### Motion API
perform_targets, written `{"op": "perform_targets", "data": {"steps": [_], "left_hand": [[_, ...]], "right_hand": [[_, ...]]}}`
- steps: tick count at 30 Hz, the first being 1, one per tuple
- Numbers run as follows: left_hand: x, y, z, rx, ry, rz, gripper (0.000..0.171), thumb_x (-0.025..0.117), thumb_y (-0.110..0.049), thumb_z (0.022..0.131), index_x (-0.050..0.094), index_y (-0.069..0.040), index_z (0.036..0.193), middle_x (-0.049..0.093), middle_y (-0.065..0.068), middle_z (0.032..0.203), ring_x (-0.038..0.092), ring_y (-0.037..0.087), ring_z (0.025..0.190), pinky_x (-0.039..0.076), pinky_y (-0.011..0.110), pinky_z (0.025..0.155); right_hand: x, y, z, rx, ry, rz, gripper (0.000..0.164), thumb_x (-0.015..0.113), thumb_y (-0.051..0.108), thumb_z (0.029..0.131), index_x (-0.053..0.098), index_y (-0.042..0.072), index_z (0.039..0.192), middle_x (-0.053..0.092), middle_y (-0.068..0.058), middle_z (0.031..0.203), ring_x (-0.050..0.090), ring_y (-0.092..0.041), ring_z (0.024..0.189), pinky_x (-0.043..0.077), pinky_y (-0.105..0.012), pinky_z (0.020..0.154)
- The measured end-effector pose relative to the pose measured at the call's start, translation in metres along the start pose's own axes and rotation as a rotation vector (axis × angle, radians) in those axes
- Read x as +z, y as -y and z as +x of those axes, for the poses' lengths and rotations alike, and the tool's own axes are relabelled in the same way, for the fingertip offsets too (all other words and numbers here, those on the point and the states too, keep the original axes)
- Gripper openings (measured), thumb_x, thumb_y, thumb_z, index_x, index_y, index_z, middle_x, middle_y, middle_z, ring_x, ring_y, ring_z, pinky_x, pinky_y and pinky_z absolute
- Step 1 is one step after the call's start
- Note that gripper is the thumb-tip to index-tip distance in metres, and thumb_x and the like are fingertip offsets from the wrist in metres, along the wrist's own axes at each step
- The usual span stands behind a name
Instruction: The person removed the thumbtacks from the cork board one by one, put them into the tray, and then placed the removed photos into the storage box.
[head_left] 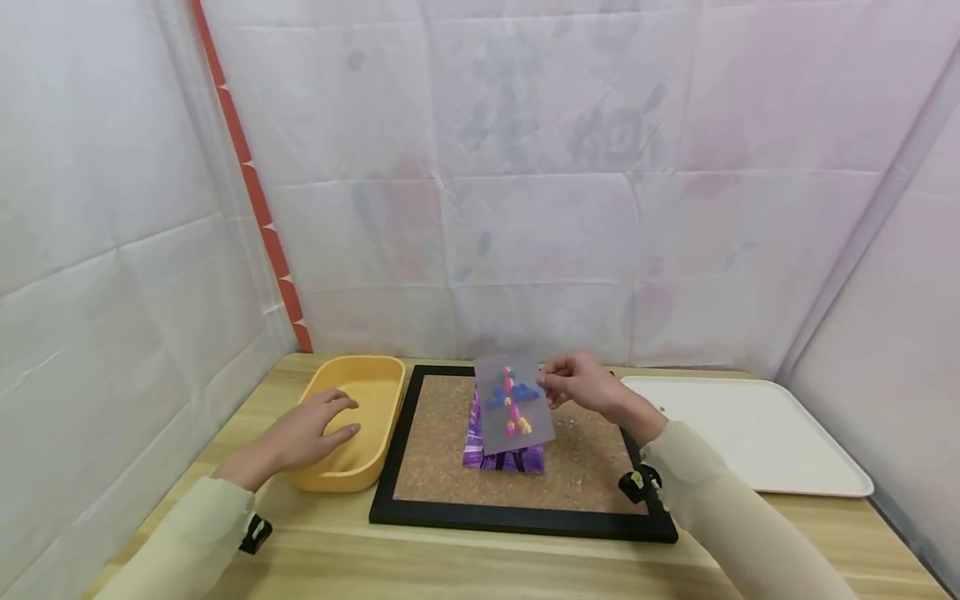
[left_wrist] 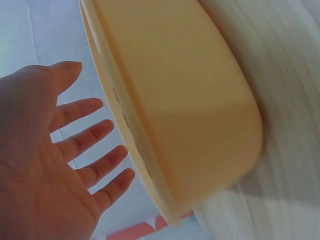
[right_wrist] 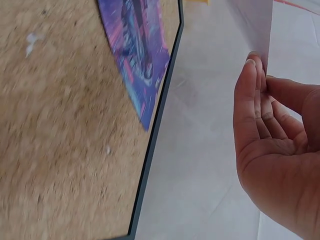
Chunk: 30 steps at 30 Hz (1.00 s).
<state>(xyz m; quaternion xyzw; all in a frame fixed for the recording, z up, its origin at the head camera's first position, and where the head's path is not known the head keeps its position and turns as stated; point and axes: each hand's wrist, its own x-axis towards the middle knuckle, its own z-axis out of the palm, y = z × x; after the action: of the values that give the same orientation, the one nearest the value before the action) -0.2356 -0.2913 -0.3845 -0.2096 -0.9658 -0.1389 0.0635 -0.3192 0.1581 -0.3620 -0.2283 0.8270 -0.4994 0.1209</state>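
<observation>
Wooden table (head_left: 322,558), white sheeting (head_left: 540,225) behind. Grey card (head_left: 513,407) pinched at edge by right hand (head_left: 581,383), held over purple picture (head_left: 483,460) on corkboard (head_left: 592,467); left hand (head_left: 303,429) empty, fingers spread by yellow tray (head_left: 378,396). Laid or lifted? Can't be told; steady pinch probably needed next. Long axis near-upright, top tipped left.

This looks like a small booth made for working at a table. Thin, pale sheets (head_left: 525,242) hang like walls behind and on both sides. The wooden-looking table (head_left: 450,558) has a yellow tub (head_left: 375,392), a cork board (head_left: 435,433) and a white tray (head_left: 750,442). I can't tell what building it is in.
</observation>
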Motion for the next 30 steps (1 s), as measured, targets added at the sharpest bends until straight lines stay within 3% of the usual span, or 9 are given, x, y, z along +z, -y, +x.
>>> {"op": "perform_targets", "data": {"steps": [6, 15, 21, 30], "left_hand": [[-0.001, 0.014, -0.019, -0.032, -0.043, -0.028, 0.049, 0.062, -0.033, 0.103, 0.060, 0.003, 0.136, 0.056, 0.023, 0.139, 0.053, 0.047, 0.128, 0.044, 0.064, 0.103], [-0.008, 0.027, -0.046, -0.103, -0.065, -0.104, 0.073, 0.059, -0.042, 0.104, 0.038, 0.010, 0.151, 0.039, 0.032, 0.153, 0.037, 0.055, 0.139, 0.034, 0.072, 0.107], [-0.005, 0.028, -0.050, -0.124, -0.035, -0.152, 0.089, 0.063, -0.046, 0.101, 0.025, 0.012, 0.156, 0.024, 0.035, 0.160, 0.027, 0.058, 0.143, 0.028, 0.075, 0.109], [0.010, 0.033, -0.052, -0.132, 0.000, -0.177, 0.102, 0.068, -0.047, 0.097, 0.014, 0.016, 0.156, 0.012, 0.038, 0.162, 0.019, 0.060, 0.145, 0.025, 0.074, 0.111]], "right_hand": [[0.017, 0.005, 0.008, -0.013, 0.017, 0.037, 0.023, 0.058, 0.012, 0.106, 0.069, -0.008, 0.105, 0.068, -0.013, 0.083, 0.069, -0.027, 0.079, 0.062, -0.043, 0.077], [0.038, 0.017, 0.030, -0.018, 0.000, 0.099, 0.023, 0.057, 0.014, 0.106, 0.070, -0.005, 0.106, 0.069, -0.012, 0.084, 0.070, -0.032, 0.083, 0.061, -0.043, 0.079], [0.048, 0.027, 0.038, -0.028, -0.027, 0.126, 0.022, 0.057, 0.012, 0.106, 0.070, -0.005, 0.107, 0.069, -0.013, 0.086, 0.069, -0.038, 0.086, 0.062, -0.042, 0.078], [0.059, 0.036, 0.047, -0.032, -0.015, 0.142, 0.022, 0.057, 0.013, 0.106, 0.071, -0.004, 0.106, 0.069, -0.013, 0.085, 0.070, -0.026, 0.079, 0.062, -0.041, 0.077]]}}
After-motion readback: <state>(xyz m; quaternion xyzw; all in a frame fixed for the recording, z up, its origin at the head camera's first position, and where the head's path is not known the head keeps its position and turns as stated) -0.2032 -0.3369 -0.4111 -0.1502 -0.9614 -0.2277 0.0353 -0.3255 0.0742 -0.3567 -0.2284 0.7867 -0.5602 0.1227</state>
